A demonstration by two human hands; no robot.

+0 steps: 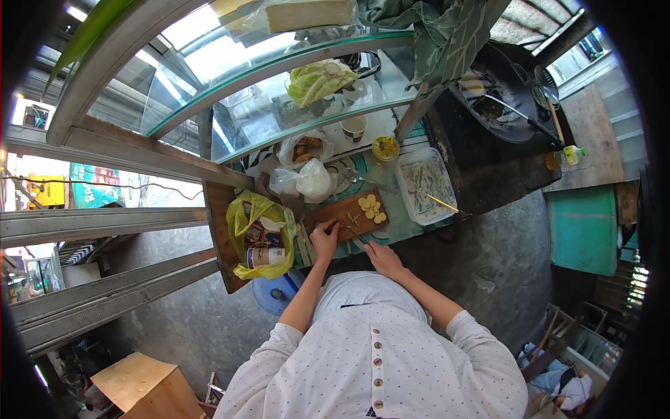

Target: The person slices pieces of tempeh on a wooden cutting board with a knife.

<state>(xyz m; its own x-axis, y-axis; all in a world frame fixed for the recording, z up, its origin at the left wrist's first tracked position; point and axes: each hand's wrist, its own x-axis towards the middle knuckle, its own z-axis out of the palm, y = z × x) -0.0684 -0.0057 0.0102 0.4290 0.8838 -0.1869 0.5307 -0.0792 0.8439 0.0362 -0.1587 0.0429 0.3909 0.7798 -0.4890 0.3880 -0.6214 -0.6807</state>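
Note:
A brown wooden cutting board (333, 212) lies at the front of the counter. Round pale-yellow slices (370, 204) are gathered on its right part, and a few thin cut strips (353, 218) lie in its middle. My right hand (382, 257) grips a knife (356, 236), whose blade points up and left across the board's near edge. Close to the knife tip, my left hand (323, 241) rests on the board with its fingers bent together. What those fingers press on is too small to make out.
A yellow plastic bag (284, 228) with packets and a can stands left of the board. A white plastic bag (315, 183) lies behind it. On the right are a clear tub (413, 183), a small yellow-filled cup (385, 147) and a large wok (499, 105). Glass shelving (279, 136) overhangs the back.

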